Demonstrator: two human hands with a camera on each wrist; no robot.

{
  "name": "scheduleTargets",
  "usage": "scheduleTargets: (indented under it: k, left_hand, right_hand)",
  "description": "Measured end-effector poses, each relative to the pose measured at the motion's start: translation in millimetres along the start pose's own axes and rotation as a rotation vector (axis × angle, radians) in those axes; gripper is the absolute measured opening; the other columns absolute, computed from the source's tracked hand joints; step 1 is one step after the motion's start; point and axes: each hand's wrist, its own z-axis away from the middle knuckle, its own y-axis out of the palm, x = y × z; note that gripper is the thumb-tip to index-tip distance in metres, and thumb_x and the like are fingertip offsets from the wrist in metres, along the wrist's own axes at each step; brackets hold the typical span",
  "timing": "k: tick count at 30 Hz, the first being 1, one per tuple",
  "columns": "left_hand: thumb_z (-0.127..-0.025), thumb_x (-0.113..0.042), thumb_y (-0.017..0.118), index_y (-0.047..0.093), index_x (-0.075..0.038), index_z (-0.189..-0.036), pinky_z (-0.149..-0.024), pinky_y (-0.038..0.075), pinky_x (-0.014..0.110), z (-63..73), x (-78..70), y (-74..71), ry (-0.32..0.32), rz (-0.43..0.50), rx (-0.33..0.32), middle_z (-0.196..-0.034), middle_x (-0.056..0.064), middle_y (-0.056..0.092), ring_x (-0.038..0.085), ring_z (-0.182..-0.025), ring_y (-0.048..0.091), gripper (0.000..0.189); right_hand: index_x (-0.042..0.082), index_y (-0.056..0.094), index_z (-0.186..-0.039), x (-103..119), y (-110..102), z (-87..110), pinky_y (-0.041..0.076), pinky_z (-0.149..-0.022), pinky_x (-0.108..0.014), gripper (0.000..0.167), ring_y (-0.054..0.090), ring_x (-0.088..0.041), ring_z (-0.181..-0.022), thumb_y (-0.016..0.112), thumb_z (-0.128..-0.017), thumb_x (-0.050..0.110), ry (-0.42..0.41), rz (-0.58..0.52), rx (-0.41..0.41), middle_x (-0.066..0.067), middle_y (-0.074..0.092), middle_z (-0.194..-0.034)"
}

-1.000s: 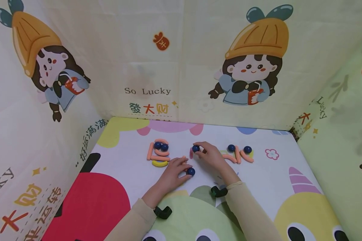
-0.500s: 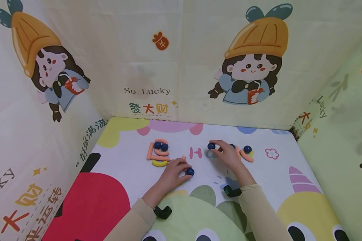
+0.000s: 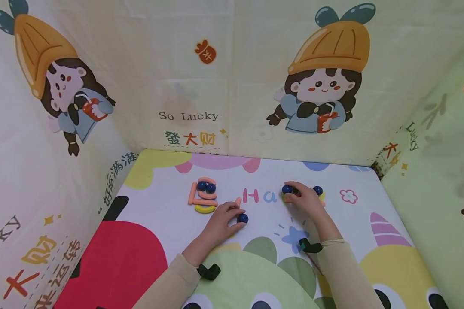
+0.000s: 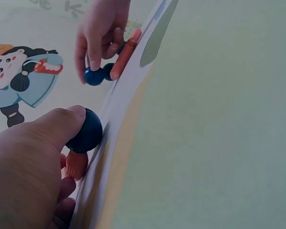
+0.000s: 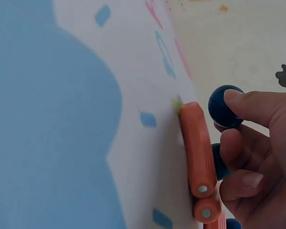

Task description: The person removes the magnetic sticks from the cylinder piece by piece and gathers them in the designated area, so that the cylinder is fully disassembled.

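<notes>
My left hand holds a dark blue ball between thumb and fingers, low over the mat. An orange stick shows just beyond that ball in the left wrist view. My right hand pinches another dark blue ball by thumb and fingertip. Close beside it in the right wrist view are a curved orange magnetic stick with a metal end, and a second stick end. One more blue ball peeks out past the right hand, which hides most of the sticks there from the head view.
Farther left, orange sticks, two blue balls and a yellow curved stick lie grouped on the printed mat. Patterned cloth walls rise behind and at both sides.
My right hand has moved rightward with its blue ball, uncovering printed letters on the mat and now covering most of the right-hand sticks. My left hand has stayed nearly still.
</notes>
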Motion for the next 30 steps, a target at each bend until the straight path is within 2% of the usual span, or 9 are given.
scheduleTargets:
  k: [3,8,14,20,30]
  left_hand:
    - [-0.091,-0.04,0.07,0.066,-0.027,-0.127,-0.104,0.047,0.036,0.0,0.9,0.3,0.0,0.014,-0.008,-0.131,-0.003,0.053,0.015,-0.12,0.052,0.038]
    - [-0.091,-0.039,0.07,0.067,-0.027,-0.125,-0.098,0.049,0.034,0.4,3.2,2.0,0.009,0.026,-0.03,-0.122,-0.002,0.054,0.013,-0.112,0.054,0.036]
    - [-0.092,-0.041,0.069,0.066,-0.029,-0.126,-0.089,0.049,0.03,0.0,6.0,3.8,-0.004,0.028,-0.023,-0.111,-0.003,0.054,0.009,-0.098,0.052,0.037]
    - [-0.091,-0.041,0.07,0.065,-0.031,-0.127,-0.088,0.048,0.029,0.0,7.7,5.7,-0.005,0.016,-0.024,-0.109,-0.005,0.054,0.008,-0.097,0.052,0.037]
    - [-0.092,-0.043,0.067,0.065,-0.031,-0.127,-0.085,0.048,0.028,0.1,6.3,5.5,-0.013,0.012,-0.016,-0.108,-0.005,0.054,0.008,-0.095,0.051,0.037]
  right_hand:
    - [0.023,0.054,-0.14,-2.2,-0.4,-0.3,0.044,-0.102,-0.054,0.047,0.055,-0.032,-0.113,0.065,-0.096,0.033,0.013,0.013,0.009,-0.014,0.057,-0.14]
    - [0.024,0.054,-0.14,-3.7,-0.1,-1.2,0.041,-0.107,-0.057,0.047,0.053,-0.036,-0.126,0.064,-0.096,0.035,0.017,0.033,0.011,-0.016,0.054,-0.143]
    - [0.022,0.056,-0.138,-3.4,1.6,-2.3,0.044,-0.102,-0.053,0.046,0.056,-0.032,-0.114,0.067,-0.094,0.031,-0.02,0.04,0.013,-0.013,0.058,-0.139]
    - [0.019,0.057,-0.136,-3.9,2.9,-4.7,0.038,-0.11,-0.057,0.045,0.049,-0.039,-0.133,0.067,-0.094,0.027,-0.054,0.083,0.014,-0.016,0.055,-0.142]
    - [0.017,0.056,-0.137,-4.3,4.3,-5.3,0.035,-0.112,-0.058,0.046,0.046,-0.04,-0.136,0.068,-0.093,0.025,-0.043,0.095,0.02,-0.015,0.053,-0.144]
